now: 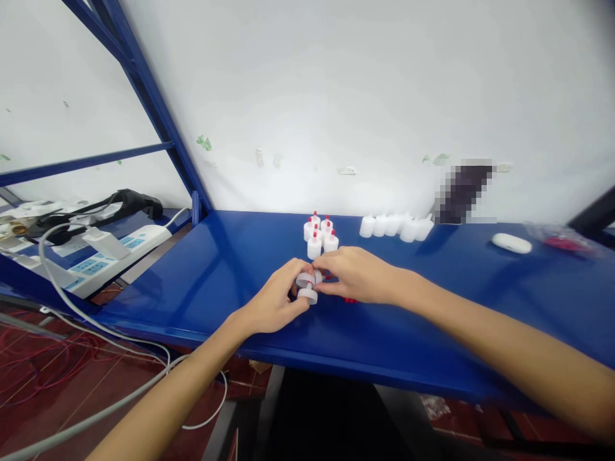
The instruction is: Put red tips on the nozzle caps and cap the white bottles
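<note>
White round plastic nozzle caps (307,295) are gathered at the fingertips of my left hand (278,299), which is closed around them just above the blue table. My right hand (362,275) meets it from the right, thumb and finger pinched on one of these white nozzle caps; a bit of red shows at its fingertips. Small red tip caps (351,299) lie on the table, partly hidden under my right hand. Just beyond my hands stand several white bottles with red tips (314,245), grouped upright.
Several white bottles (389,225) without red tips line the back by the wall. A white oval case (512,242) and a clear bag with red pieces (567,242) lie on the blue table (432,339) at right. At left are a power strip (120,250), cables and a blue frame post (154,96).
</note>
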`<act>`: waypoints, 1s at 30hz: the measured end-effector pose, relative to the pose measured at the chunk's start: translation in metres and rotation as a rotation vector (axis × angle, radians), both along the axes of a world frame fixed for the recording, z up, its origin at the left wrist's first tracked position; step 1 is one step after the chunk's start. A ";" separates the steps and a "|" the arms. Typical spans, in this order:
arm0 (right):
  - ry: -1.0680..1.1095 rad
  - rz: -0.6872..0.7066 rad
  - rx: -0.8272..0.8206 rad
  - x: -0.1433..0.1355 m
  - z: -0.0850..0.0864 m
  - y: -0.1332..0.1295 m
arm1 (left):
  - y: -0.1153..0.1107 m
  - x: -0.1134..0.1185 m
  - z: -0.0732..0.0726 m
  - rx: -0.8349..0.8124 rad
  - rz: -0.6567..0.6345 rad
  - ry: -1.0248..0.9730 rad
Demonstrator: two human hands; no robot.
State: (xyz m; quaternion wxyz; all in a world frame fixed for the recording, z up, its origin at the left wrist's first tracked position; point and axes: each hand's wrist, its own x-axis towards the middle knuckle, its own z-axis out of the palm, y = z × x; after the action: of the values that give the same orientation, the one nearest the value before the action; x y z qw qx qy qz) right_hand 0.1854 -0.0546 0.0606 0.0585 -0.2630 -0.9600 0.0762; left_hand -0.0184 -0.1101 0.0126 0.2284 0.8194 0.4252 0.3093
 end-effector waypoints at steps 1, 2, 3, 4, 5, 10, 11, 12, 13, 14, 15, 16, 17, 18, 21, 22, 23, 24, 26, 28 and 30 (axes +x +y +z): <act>0.017 -0.008 -0.009 -0.001 0.000 -0.001 | 0.000 0.000 0.000 0.019 0.000 0.009; 0.037 -0.013 -0.019 -0.001 0.000 -0.001 | -0.001 0.000 0.000 0.032 -0.005 0.013; 0.058 -0.018 -0.030 -0.002 0.000 -0.001 | -0.001 0.000 0.000 0.041 -0.012 0.012; 0.081 -0.023 -0.039 -0.002 -0.001 -0.001 | -0.002 0.000 -0.001 0.045 -0.023 0.005; 0.103 -0.027 -0.048 -0.002 -0.001 0.000 | -0.003 0.000 -0.002 0.046 -0.035 -0.004; 0.187 -0.031 -0.129 -0.002 -0.002 -0.001 | -0.002 -0.002 -0.009 0.084 -0.057 -0.060; 0.204 -0.026 -0.144 -0.002 -0.001 -0.001 | -0.002 -0.002 -0.009 0.097 -0.055 -0.073; 0.218 -0.026 -0.151 -0.001 -0.001 -0.001 | -0.001 -0.002 -0.010 0.108 -0.051 -0.084; 0.222 -0.031 -0.150 -0.001 -0.001 -0.002 | 0.000 -0.002 -0.010 0.112 -0.044 -0.089; 0.220 -0.038 -0.143 -0.001 -0.001 -0.001 | 0.001 -0.002 -0.010 0.114 -0.035 -0.091; 0.214 -0.045 -0.134 0.000 -0.001 -0.001 | 0.001 -0.002 -0.010 0.112 -0.023 -0.092; 0.209 -0.050 -0.127 0.001 -0.001 0.000 | 0.001 -0.002 -0.009 0.106 -0.013 -0.097; 0.211 -0.053 -0.123 0.001 -0.001 0.001 | 0.002 -0.002 -0.009 0.094 -0.003 -0.108; 0.216 -0.052 -0.123 0.002 -0.002 0.002 | 0.002 -0.002 -0.008 0.075 0.006 -0.124; 0.241 -0.041 -0.112 0.005 -0.005 0.006 | 0.001 -0.001 -0.005 -0.017 0.013 -0.193; 0.253 -0.039 -0.101 0.006 -0.007 0.007 | 0.002 0.000 -0.003 -0.052 0.006 -0.216; 0.269 -0.036 -0.088 0.007 -0.008 0.008 | 0.002 0.001 -0.002 -0.087 -0.006 -0.238; 0.286 -0.026 -0.078 0.009 -0.009 0.008 | 0.003 0.002 -0.002 -0.118 -0.017 -0.257; 0.320 0.007 -0.065 0.013 -0.011 0.007 | 0.005 0.004 0.000 -0.164 -0.019 -0.291; 0.343 0.029 -0.082 0.018 -0.011 0.005 | 0.008 0.008 0.001 -0.172 0.009 -0.314; 0.367 0.013 -0.123 0.022 -0.011 0.003 | 0.012 0.011 0.001 -0.129 0.049 -0.324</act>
State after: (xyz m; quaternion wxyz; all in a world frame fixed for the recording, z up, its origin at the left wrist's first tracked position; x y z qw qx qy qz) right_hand 0.2069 -0.0520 0.0495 0.2162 -0.2417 -0.9284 0.1817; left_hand -0.0069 -0.0984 0.0133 0.3385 0.7320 0.4215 0.4146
